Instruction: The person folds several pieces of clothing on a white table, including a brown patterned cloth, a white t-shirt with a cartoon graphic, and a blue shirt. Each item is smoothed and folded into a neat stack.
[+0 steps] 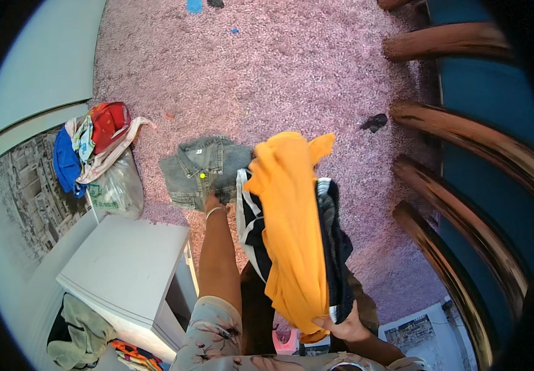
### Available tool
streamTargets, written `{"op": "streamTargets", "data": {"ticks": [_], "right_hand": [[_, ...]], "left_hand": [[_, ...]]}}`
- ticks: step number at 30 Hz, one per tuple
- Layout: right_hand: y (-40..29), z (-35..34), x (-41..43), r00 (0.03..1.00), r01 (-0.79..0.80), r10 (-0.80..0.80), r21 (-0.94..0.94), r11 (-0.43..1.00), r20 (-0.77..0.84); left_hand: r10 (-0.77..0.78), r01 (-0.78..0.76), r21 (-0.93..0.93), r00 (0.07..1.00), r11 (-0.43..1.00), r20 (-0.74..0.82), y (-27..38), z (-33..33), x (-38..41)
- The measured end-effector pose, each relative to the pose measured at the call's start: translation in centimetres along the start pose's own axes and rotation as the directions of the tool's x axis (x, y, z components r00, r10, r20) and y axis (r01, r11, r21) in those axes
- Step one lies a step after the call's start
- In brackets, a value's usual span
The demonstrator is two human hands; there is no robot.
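Note:
A folded grey denim jacket (192, 174), collar facing away from me, lies on the pink shaggy carpet. My left hand (213, 202) is at its near edge, the thumb on top and the other fingers mostly hidden. To the right, a long bundled orange garment (292, 222) reaches from my lap out over the carpet. My right hand (341, 324) grips the near end of this bundle together with a dark knitted garment (336, 259) along its right side. A black-and-white garment (250, 218) shows at the bundle's left, partly covered.
A plastic bag (121, 185) topped with red, blue and pale clothes (109, 123) leans at the left wall. Nearer is a white cabinet (125, 264), with a grey-green garment (81, 331) beside it. Curved wooden bars (466, 125) line the right. A small black item (374, 122) lies on the carpet.

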State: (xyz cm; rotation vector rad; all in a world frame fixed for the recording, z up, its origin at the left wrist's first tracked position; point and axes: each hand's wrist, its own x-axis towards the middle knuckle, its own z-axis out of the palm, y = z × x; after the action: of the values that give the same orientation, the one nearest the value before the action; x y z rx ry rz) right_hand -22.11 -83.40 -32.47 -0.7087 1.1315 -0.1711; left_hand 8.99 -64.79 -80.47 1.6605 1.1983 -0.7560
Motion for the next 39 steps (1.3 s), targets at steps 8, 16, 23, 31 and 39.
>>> {"op": "streamTargets", "data": {"ticks": [8,16,23,31,39], "right_hand": [[-1.8,1.9,-2.0,0.966,-0.036,0.059,0.094,0.995,-0.253],[-8.6,7.4,-4.6,0.988,0.103,-0.123,-0.202,0.974,-0.091],[-14.3,15.0,-10.4,0.997,0.037,0.009,-0.542,0.839,0.083],[-18.4,22.2,-9.3,0.975,0.223,-0.224,-0.134,0.966,0.008],[-19.0,23.9,-3.8,0.990,-0.139,0.144,-0.263,0.955,0.000]], "left_hand": [[0.415,-0.329,-0.298,0.857,0.896,0.304,3.6,0.0,-18.5],[0.329,-0.888,0.075,0.245,0.453,0.912,13.4,-15.8,-51.0],[0.242,-0.950,-0.303,-0.277,0.074,0.930,15.9,-21.2,-61.1],[0.387,-0.592,-0.335,-0.042,0.733,0.921,29.1,-19.6,-57.1],[0.789,-0.785,0.610,0.305,-0.108,0.533,36.3,-9.7,-30.1]]}}
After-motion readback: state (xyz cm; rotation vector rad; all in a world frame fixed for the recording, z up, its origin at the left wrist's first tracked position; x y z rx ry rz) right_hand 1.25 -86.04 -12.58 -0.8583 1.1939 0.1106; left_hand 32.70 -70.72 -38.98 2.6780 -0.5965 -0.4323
